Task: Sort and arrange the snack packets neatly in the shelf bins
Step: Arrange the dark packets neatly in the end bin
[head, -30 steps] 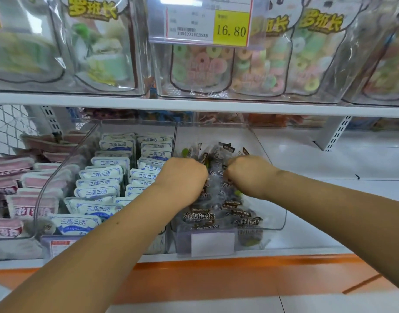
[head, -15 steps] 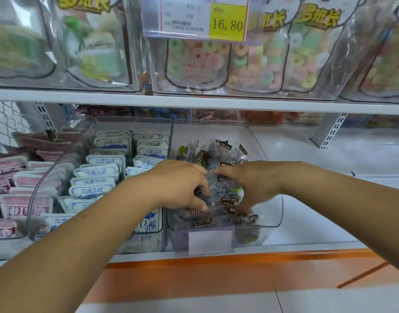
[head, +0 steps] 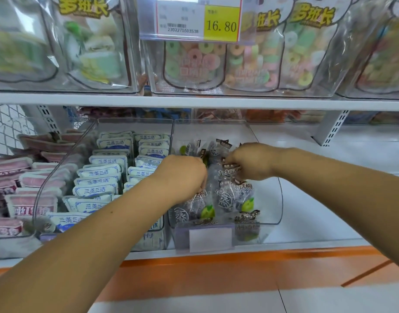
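A clear plastic bin on the lower shelf holds several dark plum packets with white characters and green fruit marks. Both hands reach into it. My left hand curls its fingers down onto the packets at the bin's left side. My right hand pinches the top edge of a packet near the bin's middle. Fingertips of both hands are hidden among the packets. To the left, a second clear bin holds rows of white-and-blue packets.
Pink packets fill a bin at the far left. The upper shelf carries clear bins of ring candy under a 16.80 price tag. Bare white shelf lies right of the plum bin. An orange floor strip runs below.
Both hands have moved back deeper into the plum bin from its front, and the packets under them have shifted; the right hand now pinches a packet's top edge.
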Available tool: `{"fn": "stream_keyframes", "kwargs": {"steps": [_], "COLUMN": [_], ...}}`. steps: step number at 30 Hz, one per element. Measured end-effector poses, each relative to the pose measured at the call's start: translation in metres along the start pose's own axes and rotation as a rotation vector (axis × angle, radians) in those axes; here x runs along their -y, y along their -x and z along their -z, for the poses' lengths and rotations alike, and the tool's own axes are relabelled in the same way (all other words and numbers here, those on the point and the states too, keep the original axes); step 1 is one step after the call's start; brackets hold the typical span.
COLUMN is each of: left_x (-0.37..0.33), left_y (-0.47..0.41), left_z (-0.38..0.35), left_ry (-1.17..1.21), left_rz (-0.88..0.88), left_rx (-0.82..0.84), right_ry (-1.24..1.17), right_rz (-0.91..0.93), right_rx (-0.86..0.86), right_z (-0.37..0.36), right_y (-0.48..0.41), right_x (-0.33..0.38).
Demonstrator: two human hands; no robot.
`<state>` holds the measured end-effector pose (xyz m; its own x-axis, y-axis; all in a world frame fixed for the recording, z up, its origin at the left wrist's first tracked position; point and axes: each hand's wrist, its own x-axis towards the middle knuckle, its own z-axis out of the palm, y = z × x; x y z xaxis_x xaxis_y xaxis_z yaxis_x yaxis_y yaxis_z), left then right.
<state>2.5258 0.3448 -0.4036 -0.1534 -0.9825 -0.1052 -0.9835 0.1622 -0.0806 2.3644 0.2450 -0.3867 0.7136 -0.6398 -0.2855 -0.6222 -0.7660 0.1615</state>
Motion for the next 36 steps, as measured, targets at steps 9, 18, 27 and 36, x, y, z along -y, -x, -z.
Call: {"fn": "stream_keyframes", "kwargs": {"steps": [9, 18, 27, 36], "left_x": [-0.002, 0.006, 0.004, -0.003], "left_y": [0.028, 0.023, 0.024, 0.028], "left_z": [0.02, 0.013, 0.004, -0.001], "left_ry": [0.185, 0.04, 0.024, 0.06], "left_rz": [-0.095, -0.117, -0.12, -0.095], "left_rx": [0.227, 0.195, 0.116, 0.093], "right_ry": [-0.102, -0.063, -0.401, 0.06], "right_rz": [0.019, 0.034, 0.218, 0.139], "right_rx": [0.14, 0.095, -0.2, -0.017], "right_z": [-0.001, 0.007, 0.001, -0.025], "right_y": [0.031, 0.022, 0.051, 0.023], "right_x": [0.016, 0.014, 0.018, 0.022]}}
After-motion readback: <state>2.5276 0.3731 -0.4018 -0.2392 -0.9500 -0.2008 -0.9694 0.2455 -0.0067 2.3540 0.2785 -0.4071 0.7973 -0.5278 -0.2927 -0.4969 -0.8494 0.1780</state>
